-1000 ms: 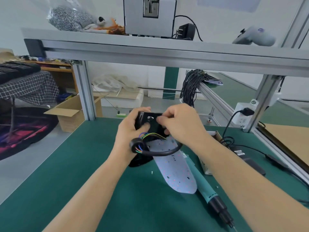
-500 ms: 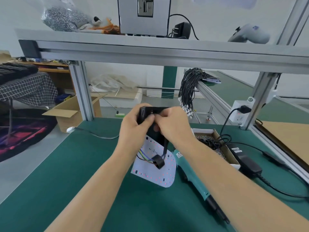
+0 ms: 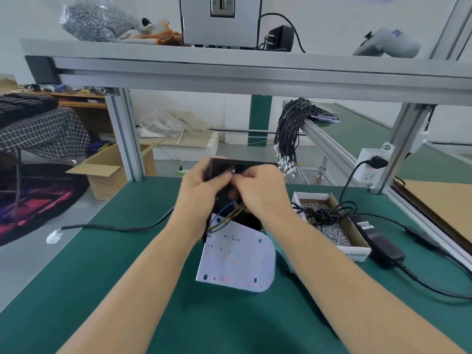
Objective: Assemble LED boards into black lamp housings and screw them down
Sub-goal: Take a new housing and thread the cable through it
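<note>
Both hands hold a black lamp housing (image 3: 242, 166) up above the green bench, its top edge level. My left hand (image 3: 201, 190) grips its left end with curled fingers. My right hand (image 3: 260, 191) covers its right side, fingers pinching at the middle where coloured wires (image 3: 224, 215) come out. A white LED board (image 3: 236, 259) hangs from those wires below the hands, its face toward me and its lower edge near the mat. The lower part of the housing is hidden behind my hands and the board.
A cardboard box of screws (image 3: 329, 226) sits right of the hands, with a black power adapter (image 3: 378, 241) and cable beside it. A black cable with a white plug (image 3: 53, 237) lies on the mat at left. The aluminium frame post (image 3: 127, 139) stands behind.
The hands have lifted the housing slightly and turned the hanging LED board, which now faces me squarely. The teal screwdriver seen earlier under my right arm is hidden.
</note>
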